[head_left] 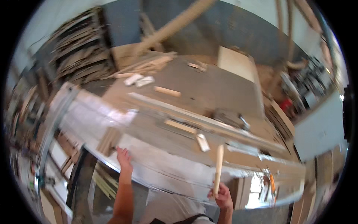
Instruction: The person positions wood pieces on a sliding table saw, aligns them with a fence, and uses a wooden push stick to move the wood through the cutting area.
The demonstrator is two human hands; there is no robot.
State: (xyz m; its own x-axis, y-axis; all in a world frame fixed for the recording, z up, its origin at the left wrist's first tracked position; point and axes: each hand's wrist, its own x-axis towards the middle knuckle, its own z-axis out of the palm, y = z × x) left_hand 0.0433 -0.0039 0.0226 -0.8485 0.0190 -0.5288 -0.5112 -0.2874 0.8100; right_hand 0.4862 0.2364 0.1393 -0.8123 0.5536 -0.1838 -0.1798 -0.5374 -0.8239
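My right hand [223,195] is closed round the lower end of a pale wooden strip [219,164], which points upward over the near edge of the saw table. My left hand [124,158] is stretched out, fingers apart and holding nothing, just beside a small stack of brown wooden pieces [109,139] lying on the metal table top [149,149]. Whether its fingertips touch the stack is too blurred to make out.
A long fence bar [201,118] crosses the table. Beyond it lie a short wooden block [167,91], white pieces [144,81] and a large pale board [235,63]. A white block [202,142] lies nearer. An orange-handled tool [272,184] and brown wood [240,190] sit at right.
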